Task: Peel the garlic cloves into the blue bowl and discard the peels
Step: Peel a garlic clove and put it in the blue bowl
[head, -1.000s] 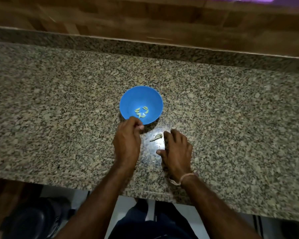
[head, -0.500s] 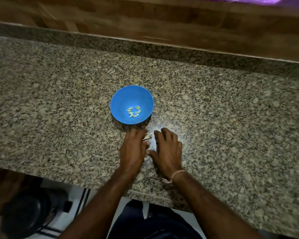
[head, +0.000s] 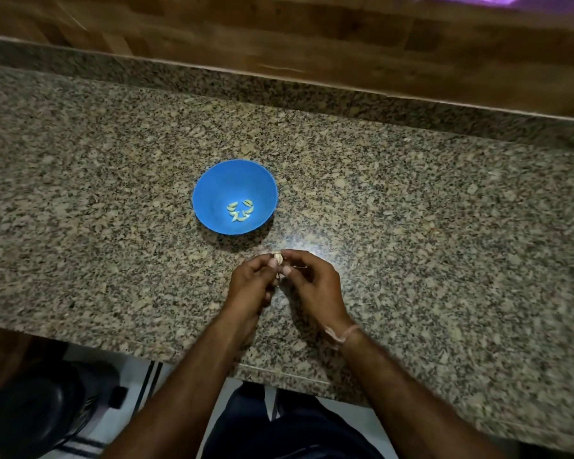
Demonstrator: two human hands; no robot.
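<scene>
The clove (head: 278,260) is held between both hands just above the desk (head: 411,226), at about 5 o'clock from the bowl (head: 209,193), near it but not touching. It is small and pale, cream to tan, with dry papery skin on it; finer detail is too small to tell. The left hand (head: 251,281) comes in from 7 o'clock, its grip pinching the clove's left side with thumb and curled fingertips. The right hand (head: 314,283) comes in from 5 o'clock, its grip pinching the right side the same way, thumb tip close by the left thumb. A thin light band (head: 345,334) circles the right wrist. The bowl is round, bright blue and upright on the speckled granite desk, toward 12 o'clock from the hands. In its bottom lie the peeled cloves (head: 240,211), a few small pale yellow-green crescents bunched together, slightly to 4 o'clock of its centre. A brown wooden wall (head: 279,34) runs along the desk's far edge at 12 o'clock
</scene>
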